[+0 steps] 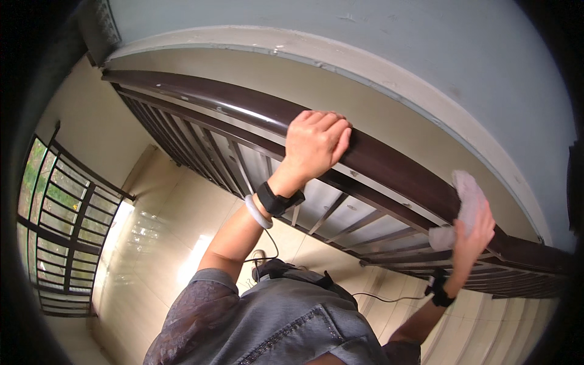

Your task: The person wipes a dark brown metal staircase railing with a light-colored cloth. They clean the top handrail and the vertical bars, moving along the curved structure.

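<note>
A dark brown stair-landing handrail (392, 169) with a glossy rounded top crosses the view in front of me, from upper left to lower right. My left hand (316, 141) is closed over the rail near its middle. Farther right, my right hand (474, 230) presses a pale cloth (467, 196) around the rail. One end of the cloth stands above the rail, and another part hangs on the near side. Below the rail runs a thinner dark bar with slanting balusters (214, 150).
Beyond the railing is a pale wall ledge (292, 39). Tiled floor (173, 214) lies beneath me, and steps (479, 328) descend or rise at lower right. A barred window (68, 223) is at left. Thin cables (388, 299) run from both wristbands to my waist.
</note>
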Tool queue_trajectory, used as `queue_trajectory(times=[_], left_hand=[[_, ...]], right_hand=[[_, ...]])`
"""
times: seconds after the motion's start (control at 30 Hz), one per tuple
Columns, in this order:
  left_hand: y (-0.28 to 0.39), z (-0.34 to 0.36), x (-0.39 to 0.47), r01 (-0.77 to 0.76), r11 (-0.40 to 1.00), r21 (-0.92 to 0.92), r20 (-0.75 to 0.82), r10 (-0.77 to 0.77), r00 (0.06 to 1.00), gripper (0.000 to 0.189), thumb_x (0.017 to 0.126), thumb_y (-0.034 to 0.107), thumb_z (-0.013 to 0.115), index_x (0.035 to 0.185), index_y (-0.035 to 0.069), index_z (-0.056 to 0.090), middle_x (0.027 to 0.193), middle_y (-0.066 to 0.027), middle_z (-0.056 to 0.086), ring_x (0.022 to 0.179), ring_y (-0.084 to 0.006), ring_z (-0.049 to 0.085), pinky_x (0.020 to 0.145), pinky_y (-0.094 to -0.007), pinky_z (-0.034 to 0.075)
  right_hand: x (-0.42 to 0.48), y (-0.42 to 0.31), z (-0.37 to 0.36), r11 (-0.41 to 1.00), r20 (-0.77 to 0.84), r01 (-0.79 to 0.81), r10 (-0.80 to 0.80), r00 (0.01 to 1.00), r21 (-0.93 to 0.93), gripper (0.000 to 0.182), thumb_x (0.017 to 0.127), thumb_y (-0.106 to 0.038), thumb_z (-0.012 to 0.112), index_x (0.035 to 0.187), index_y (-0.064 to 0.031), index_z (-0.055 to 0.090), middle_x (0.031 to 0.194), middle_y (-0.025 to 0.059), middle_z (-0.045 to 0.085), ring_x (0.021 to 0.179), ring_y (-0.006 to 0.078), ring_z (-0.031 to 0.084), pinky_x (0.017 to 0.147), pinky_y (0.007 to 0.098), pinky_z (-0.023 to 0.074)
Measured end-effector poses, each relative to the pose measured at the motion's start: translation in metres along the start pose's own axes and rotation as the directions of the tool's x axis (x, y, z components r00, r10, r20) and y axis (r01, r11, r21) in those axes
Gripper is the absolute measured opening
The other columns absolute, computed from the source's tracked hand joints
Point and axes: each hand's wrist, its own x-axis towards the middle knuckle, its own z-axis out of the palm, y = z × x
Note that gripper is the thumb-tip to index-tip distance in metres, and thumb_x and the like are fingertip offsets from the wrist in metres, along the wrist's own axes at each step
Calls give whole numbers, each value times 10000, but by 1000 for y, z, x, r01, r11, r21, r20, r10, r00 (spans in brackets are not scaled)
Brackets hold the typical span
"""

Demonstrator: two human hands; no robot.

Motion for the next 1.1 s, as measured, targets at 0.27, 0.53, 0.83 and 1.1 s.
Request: queue_trajectory(times=[0.27, 0.53, 0.83, 1.1], left_hand=[[-3, 1, 2, 71, 994, 82, 83, -78, 994, 369, 832, 187, 558, 1179, 64, 566, 1042, -110, 676, 1085, -299, 613, 1033, -446, 391], [-1, -13, 7, 64, 997, 48, 252, -74, 965, 214, 909, 143, 486, 1092, 64, 563, 950, -118, 655, 968, -278, 614, 891, -382, 425], [7, -4, 8, 25, 998, 60, 44, -28, 999, 111, 830, 106, 547, 897, 85, 633, 835, -59, 632, 831, -240, 624, 820, -365, 457], [5, -5, 9, 13, 999, 51, 96, -18, 995, 126, 840, 120, 541, 913, 74, 633, 863, -76, 641, 858, -257, 625, 829, -367, 458]], right_hand=[[71, -205, 44, 944, -131, 239, -213, 968, 226, 514, 735, -314, 712, 1206, -153, 585, 1258, 135, 497, 1135, 330, 464, 809, 487, 378], [42, -130, 31, 943, -189, 180, -129, 974, 281, 493, 626, -153, 703, 1117, -170, 670, 1213, 79, 574, 1067, 273, 533, 834, 426, 373], [-47, 117, -4, 857, -426, -503, 415, 804, -113, 307, 810, -200, 552, 1023, 12, 614, 1228, 154, 571, 1042, 368, 495, 896, 472, 385], [35, -166, 49, 986, -288, 20, 28, 957, 163, 472, 621, -156, 689, 1090, -137, 646, 1205, 108, 536, 996, 316, 484, 785, 456, 342]])
